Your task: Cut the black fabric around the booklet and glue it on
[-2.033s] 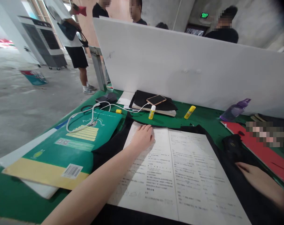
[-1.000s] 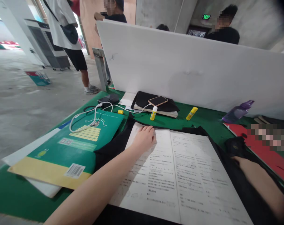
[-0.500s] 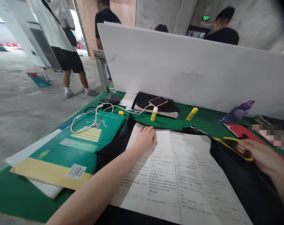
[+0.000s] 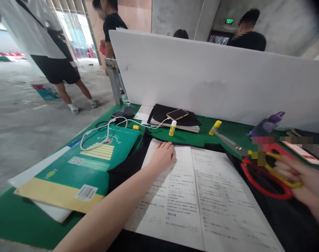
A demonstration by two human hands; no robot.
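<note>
Scissors (image 4: 241, 152), red-yellow handles (image 4: 248, 177), blades (image 4: 229, 143) blurred, near right page (image 4: 217, 189); printed book (image 4: 179, 196) open flat on black cloth (image 4: 128, 162).

head-worn view | faces forward, down | hands (image 4: 163, 155) near, board (image 4: 201, 77) beyond

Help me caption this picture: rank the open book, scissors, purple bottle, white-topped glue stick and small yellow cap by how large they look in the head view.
Largest to smallest:
1. Open book
2. Scissors, in the right hand
3. Purple bottle
4. White-topped glue stick
5. Small yellow cap
</note>
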